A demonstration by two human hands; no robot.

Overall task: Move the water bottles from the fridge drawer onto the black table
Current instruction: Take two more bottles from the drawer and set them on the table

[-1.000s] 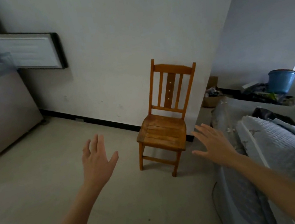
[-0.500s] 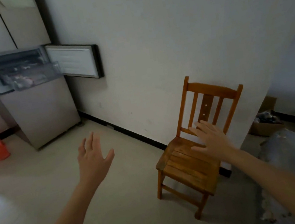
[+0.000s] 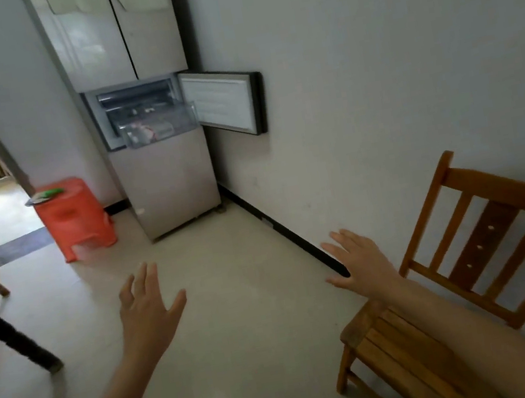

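Left hand [image 3: 147, 308]: we note fingers spread, holding nothing, over the floor [image 3: 249, 333]
Right hand [image 3: 363, 260]: likewise spread, beside the wooden chair [image 3: 447, 314]
Fridge drawer [image 3: 161, 129]: pulled out, door [image 3: 224, 106] swung open
Water bottles [image 3: 144, 133]: blurred shapes inside that drawer, well apart from both hands

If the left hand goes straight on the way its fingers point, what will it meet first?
Probably the fridge, its lower front under the open drawer; the left hand has only bare floor before it. The red stool lies left of that line.
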